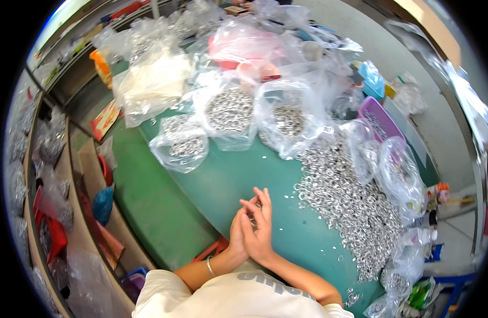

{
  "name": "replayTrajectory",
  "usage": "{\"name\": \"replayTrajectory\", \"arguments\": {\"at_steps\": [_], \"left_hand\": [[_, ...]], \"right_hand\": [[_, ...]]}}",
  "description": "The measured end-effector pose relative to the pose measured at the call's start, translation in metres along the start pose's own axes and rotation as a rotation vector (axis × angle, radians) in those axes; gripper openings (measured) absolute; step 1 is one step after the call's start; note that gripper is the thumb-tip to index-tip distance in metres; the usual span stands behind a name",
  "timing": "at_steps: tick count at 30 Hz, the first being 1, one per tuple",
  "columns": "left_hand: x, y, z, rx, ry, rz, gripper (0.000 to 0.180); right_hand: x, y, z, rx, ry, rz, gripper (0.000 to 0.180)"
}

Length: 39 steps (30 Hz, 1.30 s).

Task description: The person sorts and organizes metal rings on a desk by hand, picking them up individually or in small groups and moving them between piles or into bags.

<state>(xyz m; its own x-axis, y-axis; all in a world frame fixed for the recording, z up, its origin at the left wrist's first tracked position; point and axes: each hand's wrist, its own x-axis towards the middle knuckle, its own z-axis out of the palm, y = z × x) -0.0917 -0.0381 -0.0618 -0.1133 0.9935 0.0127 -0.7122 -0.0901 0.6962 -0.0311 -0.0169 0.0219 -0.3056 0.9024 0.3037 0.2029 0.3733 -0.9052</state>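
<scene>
My left hand [236, 229] and my right hand [262, 225] are pressed palm to palm over the green table [223, 180], fingers pointing away from me. A few small silver metal rings [253, 219] show as a grey patch in the gap between the palms. A thin bracelet sits on my left wrist. Just to the right of my hands a large loose heap of the same silver rings [350, 206] spreads across the table. Tiny single rings lie scattered around my hands.
Several clear plastic bags of rings [229, 111] stand at the back of the table, with pink containers behind them. A purple tray [382, 119] and more bags sit at the right. Shelves with bagged parts [48, 148] run along the left.
</scene>
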Motion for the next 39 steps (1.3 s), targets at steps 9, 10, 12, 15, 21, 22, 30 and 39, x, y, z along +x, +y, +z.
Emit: {"name": "replayTrajectory", "arguments": {"at_steps": [9, 10, 12, 15, 21, 22, 30, 39], "left_hand": [[-0.006, 0.000, 0.080, -0.391, 0.096, -0.409, 0.038], [-0.006, -0.005, 0.085, -0.395, 0.085, -0.441, 0.037], [-0.004, -0.013, 0.093, -0.396, 0.083, -0.492, 0.036], [-0.003, -0.021, 0.103, -0.403, 0.097, -0.566, 0.034], [0.010, -0.040, 0.094, -0.531, 0.166, -0.729, 0.029], [0.019, -0.044, 0.083, -0.597, 0.149, -0.763, 0.025], [0.115, -0.012, 0.152, -0.356, 0.170, -0.640, 0.015], [0.249, -0.053, 0.242, -0.300, 0.262, -0.364, 0.019]], "right_hand": [[-0.010, 0.000, -0.051, -0.381, 0.115, -0.215, 0.022], [-0.012, 0.000, -0.059, -0.436, 0.111, -0.242, 0.022], [-0.015, -0.002, -0.068, -0.453, 0.135, -0.266, 0.021], [-0.020, -0.006, -0.084, -0.429, 0.153, -0.289, 0.020], [-0.018, 0.004, -0.131, -0.276, 0.189, -0.204, 0.024], [-0.011, 0.007, -0.142, -0.252, 0.233, -0.151, 0.025], [0.097, 0.058, -0.226, -0.712, 0.503, -0.215, 0.052], [0.157, 0.067, -0.264, -1.475, 0.330, -0.088, 0.032]]}}
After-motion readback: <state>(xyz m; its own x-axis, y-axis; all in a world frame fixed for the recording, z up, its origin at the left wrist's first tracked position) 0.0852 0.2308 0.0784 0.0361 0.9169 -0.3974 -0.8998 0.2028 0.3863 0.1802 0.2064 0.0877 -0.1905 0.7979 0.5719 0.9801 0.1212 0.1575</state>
